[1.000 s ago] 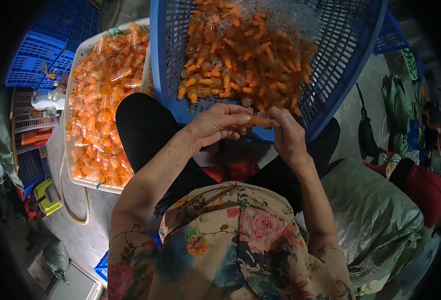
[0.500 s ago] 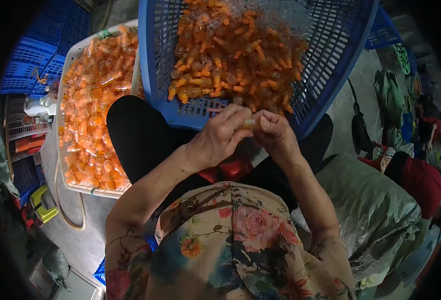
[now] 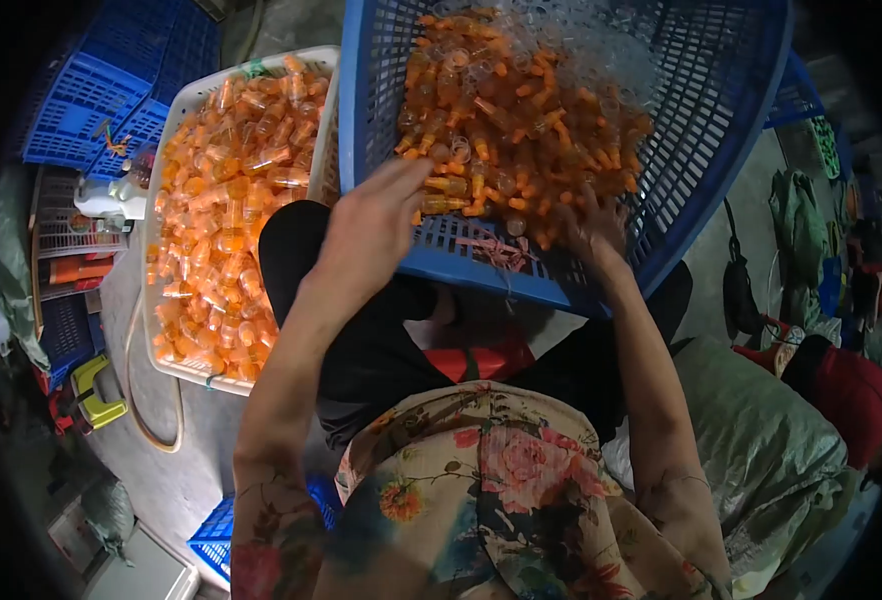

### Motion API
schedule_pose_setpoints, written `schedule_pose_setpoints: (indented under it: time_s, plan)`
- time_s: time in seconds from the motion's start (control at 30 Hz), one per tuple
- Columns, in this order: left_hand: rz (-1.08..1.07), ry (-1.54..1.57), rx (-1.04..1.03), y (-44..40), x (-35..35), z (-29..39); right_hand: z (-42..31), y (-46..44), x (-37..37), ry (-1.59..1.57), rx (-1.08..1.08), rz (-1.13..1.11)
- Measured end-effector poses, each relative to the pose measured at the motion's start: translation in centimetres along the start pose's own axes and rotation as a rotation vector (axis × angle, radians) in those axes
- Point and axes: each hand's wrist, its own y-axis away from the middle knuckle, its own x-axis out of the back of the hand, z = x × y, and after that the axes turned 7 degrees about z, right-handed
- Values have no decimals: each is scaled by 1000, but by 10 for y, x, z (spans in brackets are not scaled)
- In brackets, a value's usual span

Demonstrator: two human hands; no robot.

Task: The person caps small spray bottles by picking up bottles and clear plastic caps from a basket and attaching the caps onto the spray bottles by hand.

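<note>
A blue slatted plastic basket [image 3: 776, 85] tilts towards me across my knees. Inside it lies a heap of small clear plastic pieces with orange nozzle-like parts [image 3: 521, 120]. My left hand [image 3: 366, 225] is over the basket's left front edge, its fingers stretched towards the heap and slightly blurred; I see nothing held in it. At the heap's right front, my right hand [image 3: 598, 228] reaches down with spread fingers among the orange pieces. Its fingertips are dim and partly lost among them. Pink string [image 3: 501, 252] lies on the slats between my hands.
On the left stands a white basket [image 3: 151, 275] heaped with similar orange-and-clear pieces. Blue crates [image 3: 91, 85] are stacked beyond it. A pale hose [image 3: 141, 425] curves over the floor. To my right are a bulging grey-green sack [image 3: 751, 430] and a person in red [image 3: 841, 395].
My hands were together over the basket's front edge, around a small clear piece. They have parted: the left moved left, the right into the heap. The view has shifted, with the baskets now further right.
</note>
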Motion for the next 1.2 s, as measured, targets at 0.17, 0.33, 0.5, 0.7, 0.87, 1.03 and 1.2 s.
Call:
schedule_pose_setpoints:
  time_s: [0.17,0.33,0.5,0.7,0.87,1.03,1.2]
  plan:
    - [-210,-316,116,-54,-149,-87,-1,29,-8,-58,-19,92]
    - [-269,-174,261,-79,-115,-69,-13,19,-25,-375,-96,180]
    - [-34,383,553,-58,-48,-22,-75,0,-42,-627,-41,295]
    - [-173,772,830,6,-56,-9,-123,3,-23,-628,139,149]
    - [-108,626,597,31,-59,-9,-81,33,33,-935,304,144]
    - [-337,677,531,22,-90,28,-60,73,45,-1227,336,-286]
    - [-99,-69,90,-47,-100,-36,-21,76,35,-1369,-56,-157]
